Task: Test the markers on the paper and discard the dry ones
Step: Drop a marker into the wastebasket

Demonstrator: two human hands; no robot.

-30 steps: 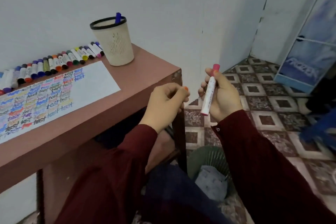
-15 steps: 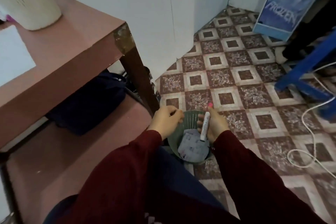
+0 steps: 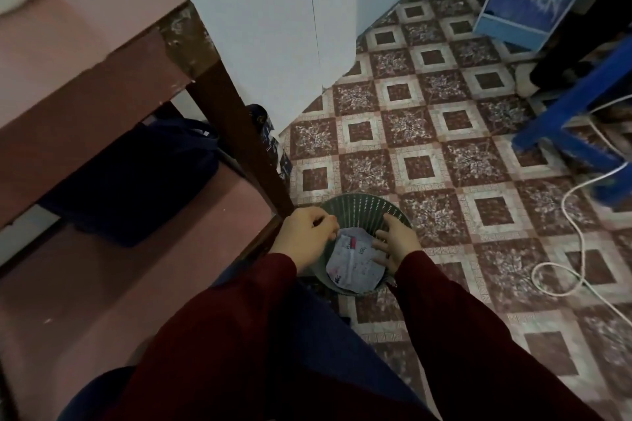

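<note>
A green slatted waste bin (image 3: 362, 207) stands on the floor beside the table leg, with crumpled written-on paper (image 3: 355, 267) inside. On that paper lies the white marker with its pink cap (image 3: 352, 243), only partly visible. My right hand (image 3: 396, 243) hovers over the bin's right side with fingers spread and nothing in it. My left hand (image 3: 307, 232) is at the bin's left rim with its fingers curled; nothing shows in it. The test paper and the row of markers are out of view.
The brown table (image 3: 102, 44) fills the upper left, its leg (image 3: 239, 133) just left of the bin, with a dark bag (image 3: 136, 174) on the lower shelf. A white cable (image 3: 574, 249), a blue stool (image 3: 574, 120) and a blue cabinet (image 3: 526, 3) are at right.
My view dropped from the table to the bin. My right hand lowered the pink-capped marker over the bin and let it go; it now lies inside.
</note>
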